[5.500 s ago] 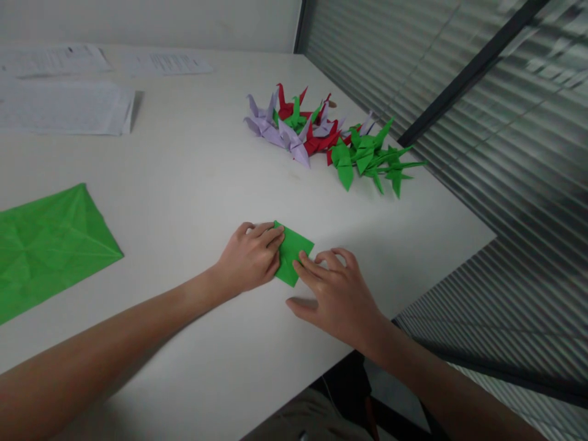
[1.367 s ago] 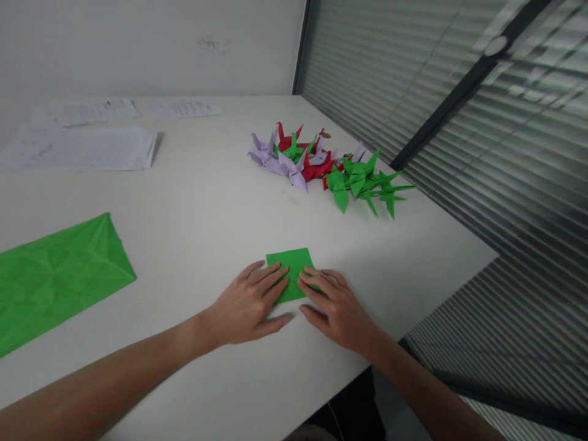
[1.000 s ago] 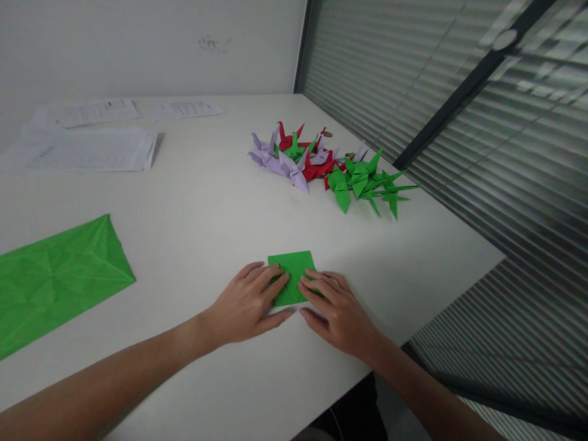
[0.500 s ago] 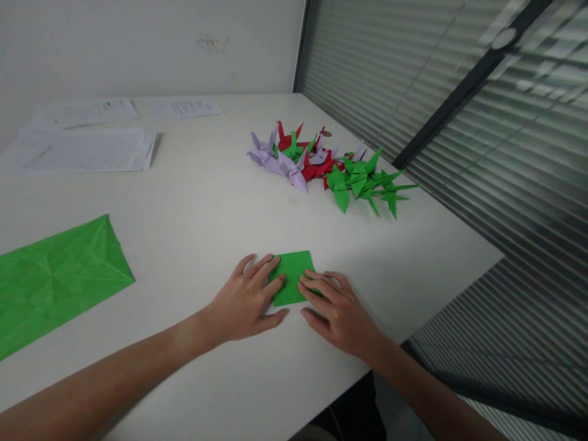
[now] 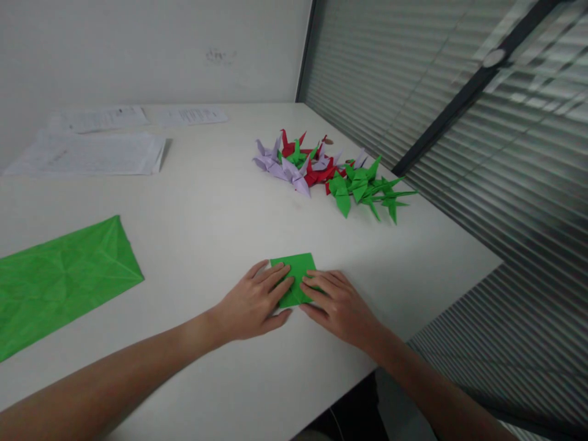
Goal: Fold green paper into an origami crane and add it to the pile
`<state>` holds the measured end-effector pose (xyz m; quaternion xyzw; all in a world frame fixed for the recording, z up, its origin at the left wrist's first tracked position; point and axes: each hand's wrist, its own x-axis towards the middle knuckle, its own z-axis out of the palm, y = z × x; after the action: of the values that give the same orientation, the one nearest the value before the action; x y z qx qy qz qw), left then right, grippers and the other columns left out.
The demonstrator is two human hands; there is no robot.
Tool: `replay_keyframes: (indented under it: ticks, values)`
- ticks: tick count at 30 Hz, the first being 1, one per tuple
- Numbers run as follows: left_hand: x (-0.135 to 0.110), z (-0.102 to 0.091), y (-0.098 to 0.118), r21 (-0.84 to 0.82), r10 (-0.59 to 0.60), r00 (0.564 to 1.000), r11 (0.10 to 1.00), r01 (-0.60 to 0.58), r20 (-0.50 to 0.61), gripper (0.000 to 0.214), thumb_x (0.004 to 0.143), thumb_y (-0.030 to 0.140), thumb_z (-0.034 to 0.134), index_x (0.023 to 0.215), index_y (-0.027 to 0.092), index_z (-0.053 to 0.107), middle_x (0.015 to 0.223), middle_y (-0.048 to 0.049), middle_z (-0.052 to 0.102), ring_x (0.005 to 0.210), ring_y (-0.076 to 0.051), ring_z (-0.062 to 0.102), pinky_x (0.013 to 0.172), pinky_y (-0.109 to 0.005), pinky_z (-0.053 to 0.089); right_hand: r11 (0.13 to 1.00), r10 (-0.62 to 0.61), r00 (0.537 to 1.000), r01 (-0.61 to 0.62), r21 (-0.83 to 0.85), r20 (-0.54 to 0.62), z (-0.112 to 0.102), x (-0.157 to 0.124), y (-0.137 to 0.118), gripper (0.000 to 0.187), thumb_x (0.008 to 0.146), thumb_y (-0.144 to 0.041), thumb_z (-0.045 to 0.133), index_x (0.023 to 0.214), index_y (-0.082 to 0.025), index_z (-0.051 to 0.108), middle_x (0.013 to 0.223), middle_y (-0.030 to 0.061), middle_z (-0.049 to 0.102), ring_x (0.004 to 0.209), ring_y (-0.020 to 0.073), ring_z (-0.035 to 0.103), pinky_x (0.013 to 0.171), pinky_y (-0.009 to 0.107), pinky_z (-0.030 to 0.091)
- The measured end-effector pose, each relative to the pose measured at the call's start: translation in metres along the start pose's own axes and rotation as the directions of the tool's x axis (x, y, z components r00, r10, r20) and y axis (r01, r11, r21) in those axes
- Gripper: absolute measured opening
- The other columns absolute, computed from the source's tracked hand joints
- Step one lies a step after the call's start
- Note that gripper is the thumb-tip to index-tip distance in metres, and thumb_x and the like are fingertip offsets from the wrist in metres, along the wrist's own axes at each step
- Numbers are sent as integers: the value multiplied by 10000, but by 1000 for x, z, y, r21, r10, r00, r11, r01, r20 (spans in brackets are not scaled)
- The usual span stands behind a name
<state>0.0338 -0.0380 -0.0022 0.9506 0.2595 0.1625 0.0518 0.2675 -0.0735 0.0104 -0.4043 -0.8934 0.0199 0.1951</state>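
Note:
A small folded square of green origami paper [image 5: 301, 264] lies flat on the white table [image 5: 206, 233]. On its left part rest the outstretched fingers of my left hand [image 5: 257, 301], thumb lying on the table below the near edge. My right hand [image 5: 340, 306] presses its fingertips on the right part of the paper, its thumb close to the near edge. Both hands have their fingers spread, and they cover the side edges of the square. Beyond them sits a heap of folded paper cranes in lilac [image 5: 296, 174], red [image 5: 316, 174] and green [image 5: 361, 184].
A larger creased green sheet [image 5: 68, 275] lies at the left. Printed papers [image 5: 92, 153] are stacked at the back left, near the wall. Window blinds [image 5: 459, 184] run along the table's right side. The table's near right edge [image 5: 441, 315] slants past my right forearm.
My left hand's fingers have slid slightly inward over the paper. My right hand stays in almost the same place. The whole view has shifted a little.

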Motion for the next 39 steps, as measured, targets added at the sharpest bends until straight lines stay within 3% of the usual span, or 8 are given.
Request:
replay_keyframes:
  ticks: [5, 10, 17, 25, 29, 35, 39]
  values:
    - [-1, 0, 1, -10, -12, 1000, 1000, 12, 29, 523, 949, 425, 477, 1340, 81, 511, 1414, -206, 515, 1325, -318, 487, 1133, -537, 337, 1000, -19, 1000, 19, -1, 9, 0, -4, 2, 268, 916, -251, 591, 1154, -146, 657, 1085, 123, 698, 1128, 272, 616, 937, 457, 504]
    - [-1, -3, 0, -10, -36, 999, 999, 36, 25, 510, 920, 446, 514, 1316, 128, 559, 1422, -152, 523, 1365, -367, 416, 1131, -559, 327, 1000, -10, 1000, 10, 13, 9, 1, -6, 2, 270, 924, -256, 579, 1157, -140, 651, 1095, 122, 698, 1136, 269, 613, 946, 449, 500]
    - [1, -4, -2, -4, -56, 998, 998, 56, 20, 483, 898, 463, 533, 1278, 171, 592, 1387, -130, 560, 1321, -352, 471, 1093, -555, 361, 999, -43, 997, 45, -26, 70, -4, -1, 5, 285, 915, -291, 602, 1146, -130, 644, 1077, 128, 693, 1127, 272, 607, 927, 446, 488]
    - [3, -4, -3, -14, -44, 999, 999, 44, -1, 530, 914, 494, 506, 1322, 158, 551, 1362, -128, 580, 1316, -339, 468, 1122, -568, 301, 952, -225, 954, 259, -165, 200, -16, 20, 12, 248, 928, -299, 585, 1108, -139, 643, 932, 98, 683, 917, 230, 627, 803, 379, 475]
    - [2, -4, -4, -65, -75, 997, 995, 74, -17, 581, 890, 494, 546, 1360, 154, 513, 1354, -122, 582, 1321, -335, 449, 1130, -557, 293, 915, -327, 924, 362, -179, 195, -19, 26, 16, 213, 962, -253, 514, 1079, -138, 652, 895, 88, 697, 880, 202, 634, 776, 351, 462]
    - [3, -4, -8, -128, -95, 995, 988, 90, -32, 535, 876, 445, 585, 1329, 167, 529, 1284, -115, 627, 1274, -291, 501, 1136, -544, 283, 959, -259, 956, 272, -86, 137, -18, 25, 21, 230, 975, -197, 447, 950, -171, 674, 853, 76, 711, 820, 169, 642, 770, 331, 471]
    - [4, -5, -9, -80, -52, 998, 996, 50, -27, 433, 915, 453, 538, 1237, 170, 603, 1265, -123, 639, 1230, -293, 542, 1114, -548, 305, 963, -242, 963, 253, -89, 116, -17, 19, 15, 209, 967, -223, 476, 951, -183, 681, 912, 83, 722, 891, 191, 656, 803, 352, 488]
